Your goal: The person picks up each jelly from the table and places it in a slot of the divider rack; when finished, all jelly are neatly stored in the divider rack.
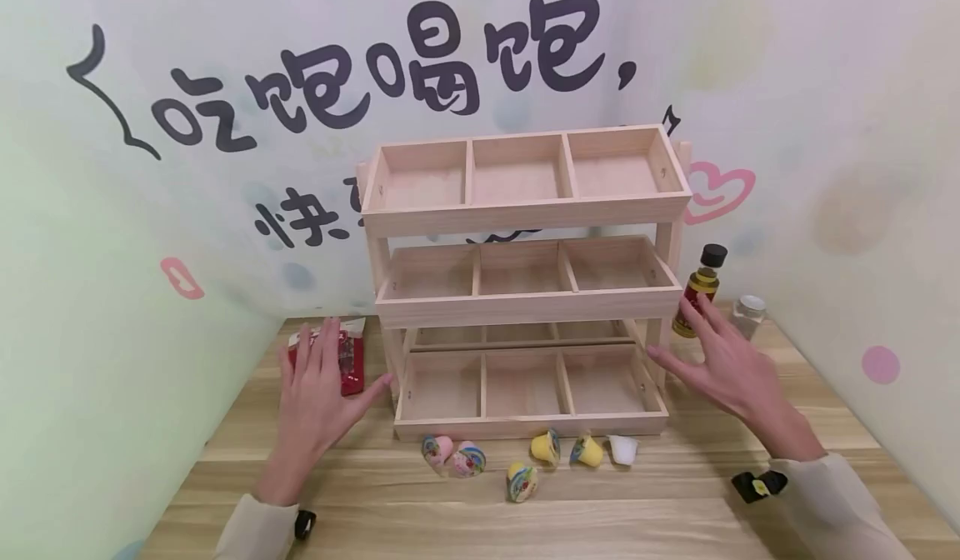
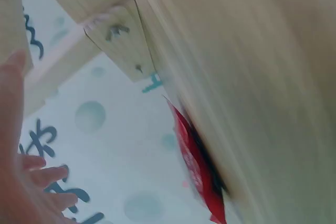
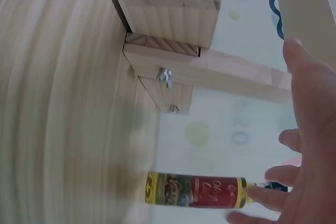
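A pale wooden tiered rack [image 1: 528, 310] with divided trays stands on the table between my hands. My left hand [image 1: 318, 402] is at its left side, fingers extended and thumb towards the side post; whether it touches is unclear. Behind those fingers lies a red packet [image 1: 351, 368]. On the other side, my right hand [image 1: 731, 368] holds nothing, its fingers spread and thumb near the right post. Its fingertips overlap an olive oil bottle [image 1: 686, 318] in the head view; the right wrist view shows the bottle [image 3: 202, 190] upright beyond the hand.
Several small jelly cups lie in front of the rack: pink cups [image 1: 468, 458], yellow cups [image 1: 545, 447] and a white cup [image 1: 622, 450]. A clear jar [image 1: 747, 314] with a pale lid stands at the right back. Walls [image 1: 847, 235] enclose the table [image 1: 465, 518] behind and at both sides.
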Demonstrator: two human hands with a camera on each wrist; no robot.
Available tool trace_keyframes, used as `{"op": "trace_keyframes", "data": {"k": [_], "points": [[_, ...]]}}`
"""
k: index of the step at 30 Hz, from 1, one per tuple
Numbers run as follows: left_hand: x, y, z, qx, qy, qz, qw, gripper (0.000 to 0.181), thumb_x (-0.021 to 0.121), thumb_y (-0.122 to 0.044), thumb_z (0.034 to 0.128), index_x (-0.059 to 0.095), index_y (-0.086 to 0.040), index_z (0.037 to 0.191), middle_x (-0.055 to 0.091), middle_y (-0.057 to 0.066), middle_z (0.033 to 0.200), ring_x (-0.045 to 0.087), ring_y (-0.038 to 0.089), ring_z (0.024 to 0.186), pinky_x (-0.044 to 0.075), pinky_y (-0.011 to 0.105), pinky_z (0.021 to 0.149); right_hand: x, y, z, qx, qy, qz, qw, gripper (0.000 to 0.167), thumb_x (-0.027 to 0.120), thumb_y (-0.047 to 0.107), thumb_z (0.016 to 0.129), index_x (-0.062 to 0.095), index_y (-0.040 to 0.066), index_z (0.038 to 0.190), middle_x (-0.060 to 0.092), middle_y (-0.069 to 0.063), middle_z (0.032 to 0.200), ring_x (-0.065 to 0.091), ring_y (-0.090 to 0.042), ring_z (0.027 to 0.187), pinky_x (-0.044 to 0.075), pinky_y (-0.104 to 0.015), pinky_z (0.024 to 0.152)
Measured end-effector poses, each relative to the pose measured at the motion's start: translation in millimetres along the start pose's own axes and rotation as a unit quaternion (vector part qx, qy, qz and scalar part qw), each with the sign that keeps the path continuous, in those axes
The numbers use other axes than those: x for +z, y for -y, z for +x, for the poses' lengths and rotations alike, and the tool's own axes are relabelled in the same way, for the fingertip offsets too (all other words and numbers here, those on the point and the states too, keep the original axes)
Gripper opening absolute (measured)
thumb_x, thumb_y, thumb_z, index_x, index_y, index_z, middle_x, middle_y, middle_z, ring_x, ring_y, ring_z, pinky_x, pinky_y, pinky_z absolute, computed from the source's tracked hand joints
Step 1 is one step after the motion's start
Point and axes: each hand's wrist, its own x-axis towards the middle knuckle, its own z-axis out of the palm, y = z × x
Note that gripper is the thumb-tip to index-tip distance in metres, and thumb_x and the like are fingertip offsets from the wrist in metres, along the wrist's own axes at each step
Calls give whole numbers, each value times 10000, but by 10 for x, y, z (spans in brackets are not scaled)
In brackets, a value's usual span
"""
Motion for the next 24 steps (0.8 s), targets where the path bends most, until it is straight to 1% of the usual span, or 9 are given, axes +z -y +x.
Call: {"op": "trace_keyframes", "data": {"k": [2, 4, 6, 8, 10, 13, 18, 21, 24], "points": [[-23, -41, -16, 280, -490, -214, 9982, 1056, 852, -604, 781, 481, 17, 1550, 577, 273, 1520, 481, 509, 1468, 313, 721, 1247, 22, 28, 30, 1, 116, 190, 9998, 1037, 638, 745, 964, 219, 206, 1744, 403, -293, 1687, 599, -617, 1299, 584, -625, 695], [-50, -112, -20, 562, -839, -383, 9941, 903, 847, -564, 808, 578, 45, 1417, 657, 264, 1355, 583, 473, 1330, 443, 649, 1172, 51, 57, 66, -55, 185, 466, 9987, 976, 639, 714, 985, 300, 152, 1707, 551, -325, 1549, 706, -563, 1139, 610, -607, 703], [-70, -213, -19, 868, -1008, -459, 9900, 754, 801, -552, 872, 640, 44, 1304, 698, 230, 1228, 643, 425, 1194, 540, 578, 1052, 85, 78, 99, -170, 139, 703, 9973, 849, 640, 662, 1012, 424, 90, 1600, 688, -315, 1340, 768, -455, 985, 631, -564, 709], [-75, -348, -17, 1144, -1024, -583, 9864, 642, 768, -519, 925, 677, 34, 1239, 725, 198, 1156, 675, 381, 1110, 588, 532, 961, 120, 86, 130, -337, 20, 887, 9955, 701, 645, 575, 1044, 502, 45, 1482, 753, -267, 1145, 771, -336, 845, 620, -455, 650], [-60, -512, -11, 1398, -951, -712, 9830, 553, 741, -483, 962, 695, 10, 1209, 742, 165, 1127, 695, 339, 1068, 614, 493, 915, 152, 75, 148, -470, -135, 987, 9939, 576, 647, 479, 1065, 534, 26, 1402, 767, -208, 990, 738, -255, 769, 581, -374, 611], [-13, -789, -2, 1694, -697, -1062, 9773, 462, 774, -386, 960, 705, -16, 1228, 758, 128, 1149, 708, 288, 1079, 630, 448, 912, 185, 39, 157, -549, -207, 1195, 9911, 530, 651, 351, 1069, 509, 16, 1455, 765, -200, 941, 710, -233, 750, 542, -316, 603], [108, -1215, -3, 2019, -218, -1525, 9672, 423, 821, -292, 932, 699, -59, 1263, 764, 64, 1194, 715, 230, 1136, 623, 392, 978, 247, -20, 168, -488, 290, 1673, 9843, 630, 664, 297, 1066, 423, 7, 1570, 752, -262, 1086, 704, -260, 836, 566, -278, 626], [183, -1470, -21, 2179, 146, -1711, 9607, 393, 811, -275, 952, 694, -80, 1273, 764, 34, 1201, 717, 193, 1137, 608, 351, 1018, 308, -53, 177, -468, 616, 1822, 9802, 624, 681, 303, 1061, 454, -7, 1552, 741, -260, 1131, 697, -258, 884, 577, -273, 655], [251, -1728, -52, 2440, 516, -1826, 9510, 365, 772, -278, 992, 684, -95, 1295, 761, 11, 1226, 714, 160, 1159, 587, 298, 1047, 377, -93, 170, -419, 827, 1931, 9768, 607, 681, 301, 1058, 480, -15, 1537, 732, -256, 1170, 703, -263, 922, 588, -275, 678]]}}
